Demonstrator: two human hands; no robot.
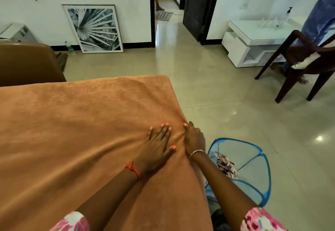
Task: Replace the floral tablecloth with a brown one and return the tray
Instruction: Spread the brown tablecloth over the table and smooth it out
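Observation:
A brown tablecloth (pixel 81 125) covers the whole table top and hangs over its right edge. My left hand (pixel 157 145) lies flat on the cloth near that edge, fingers straight and spread. My right hand (pixel 194 138) is at the table's right edge, thumb on top and fingers curled down over the side, gripping the cloth there. The floral tablecloth (pixel 226 165) lies bunched inside a blue mesh laundry basket (pixel 253 160) on the floor to the right of the table. No tray is in view.
A brown chair back (pixel 27 62) stands at the table's far left. A dark wooden chair (pixel 308 62) and a white low cabinet (pixel 253 45) are at the back right, with a person (pixel 320 18) beside them. A framed leaf picture (pixel 94 28) leans on the wall.

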